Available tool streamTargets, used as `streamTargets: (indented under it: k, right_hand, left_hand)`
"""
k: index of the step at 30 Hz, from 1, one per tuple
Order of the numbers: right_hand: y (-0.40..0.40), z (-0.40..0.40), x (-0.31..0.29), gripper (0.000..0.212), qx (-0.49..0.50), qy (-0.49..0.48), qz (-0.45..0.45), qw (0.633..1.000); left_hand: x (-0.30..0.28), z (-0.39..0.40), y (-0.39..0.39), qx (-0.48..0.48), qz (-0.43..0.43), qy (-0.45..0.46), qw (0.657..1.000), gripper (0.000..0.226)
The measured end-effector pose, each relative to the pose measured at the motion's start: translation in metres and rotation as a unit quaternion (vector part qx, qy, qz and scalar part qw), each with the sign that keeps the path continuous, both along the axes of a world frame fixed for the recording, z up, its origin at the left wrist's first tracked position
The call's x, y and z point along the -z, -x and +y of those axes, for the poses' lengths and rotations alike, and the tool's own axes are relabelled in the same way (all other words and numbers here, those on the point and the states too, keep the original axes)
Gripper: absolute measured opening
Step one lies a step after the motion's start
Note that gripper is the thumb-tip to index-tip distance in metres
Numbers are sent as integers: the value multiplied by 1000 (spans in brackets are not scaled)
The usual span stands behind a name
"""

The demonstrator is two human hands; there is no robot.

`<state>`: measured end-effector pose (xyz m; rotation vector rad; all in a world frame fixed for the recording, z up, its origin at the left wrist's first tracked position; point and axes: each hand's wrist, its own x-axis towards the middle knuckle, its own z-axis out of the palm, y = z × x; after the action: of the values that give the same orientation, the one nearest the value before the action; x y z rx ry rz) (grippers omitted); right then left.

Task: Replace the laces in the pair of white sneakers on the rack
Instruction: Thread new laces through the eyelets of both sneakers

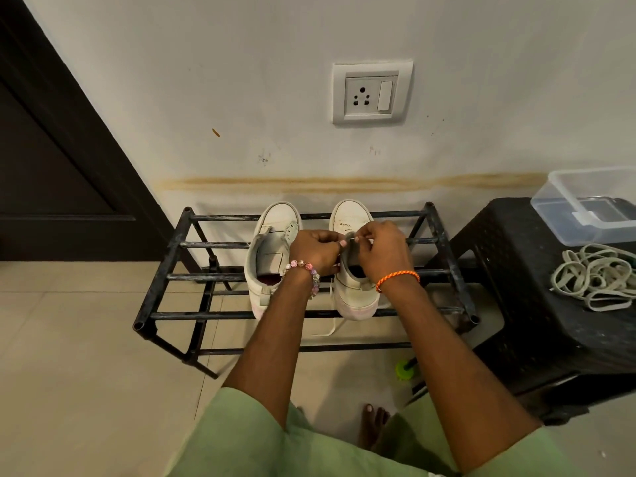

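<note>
White lace point(329, 330) apparently pinched, both hands, right sneaker point(354, 270).

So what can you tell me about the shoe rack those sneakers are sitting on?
The rack is a low black frame of thin metal-looking bars, scuffed and pale in spots, with open tube ends at its corners. It stands on the tiled floor against the wall, beside a black stool. Two white sneakers rest across its top bars, toes toward the wall. A lower row of bars shows beneath. A lace dangles through it.
</note>
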<state>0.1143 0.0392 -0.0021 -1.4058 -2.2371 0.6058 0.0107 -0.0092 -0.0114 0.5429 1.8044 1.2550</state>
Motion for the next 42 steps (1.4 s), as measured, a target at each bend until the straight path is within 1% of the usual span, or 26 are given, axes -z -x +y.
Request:
streamTargets:
  k: [3,8,9,11,13,14,17,19,20,21,22,23,24,25,28,29,30,32,33,34,35,36,37,38,40,42]
  right_hand:
    - [3,-4,2,17,34,16,18,999]
    - [7,-6,5,13,79,48,82,992]
    - [6,-6,6,12,81,54,92,991]
    - [6,-6,8,10,80,62,108,989]
    - [5,-6,8,8,84,65,120,987]
    - [4,-6,8,7,85,61,122,987]
    - [0,-7,10,17,82,25,85,993]
    - [-2,-10,12,30,95,1,44,994]
    - [-3,-11,12,34,108,-6,36,993]
    - [-4,-12,13,36,121,-7,36,992]
    - [-5,-13,13,38,130,-1,40,991]
    - [-7,-12,13,39,137,10,44,990]
    - [-8,-12,13,39,140,23,48,989]
    - [-10,-12,13,39,141,36,52,988]
    - [-11,-13,10,41,128,62,64,988]
    - [-11,-12,10,40,123,70,68,988]
    - [-11,-11,9,39,121,79,69,987]
    - [-12,-8,7,36,122,98,65,986]
    - [-14,-7,6,34,125,108,65,984]
    - [-15,-6,5,33,128,118,66,983]
    - [-15,-5,5,32,132,127,66,981]
    - [-16,-5,5,31,138,135,66,979]
    - [-16,-4,6,31,144,142,64,977]
    - [-16,-4,7,31,149,147,63,976]
    - [-16,-3,7,32,154,152,67,974]
    - [-16,-2,7,31,153,161,77,972]
  left_hand:
    - [0,-1,1,16,-1,-7,1000,10]
    - [7,-1,2,46,46,-9,998,15]
    - [10,-1,2,47,69,-7,996,16]
    - [8,-3,0,71,184,3,980,11]
    - [5,-2,-3,79,327,13,941,12]
    - [1,-2,-6,79,366,15,927,14]
    - [-2,1,-10,71,387,26,919,13]
    - [-5,3,-7,58,332,42,941,10]
    - [-7,5,-5,32,255,34,966,12]
    - [-13,6,-2,-5,142,14,990,16]
    - [-22,6,0,-44,13,-13,999,19]
    - [-35,6,2,-80,-109,-53,989,20]
    - [-50,3,5,-98,-193,-103,971,20]
    - [-65,1,7,-105,-246,-155,951,22]
    - [-101,-7,12,-89,-337,-288,892,23]
    - [-108,-9,13,-90,-339,-302,886,23]
    - [-111,-10,13,-97,-324,-296,893,22]
    - [-107,-10,11,-116,-256,-238,930,16]
    - [-101,-9,10,-117,-185,-188,957,12]
    - [-91,-9,9,-98,-81,-126,984,10]
    - [-79,-8,8,-57,41,-62,996,17]
    - [-66,-7,7,3,147,-9,989,30]
    - [-54,-6,5,64,219,38,973,41]
    - [-46,-5,2,106,264,73,956,45]
    - [-35,-2,-3,138,318,102,932,34]
    - [-29,2,-3,134,351,93,922,25]
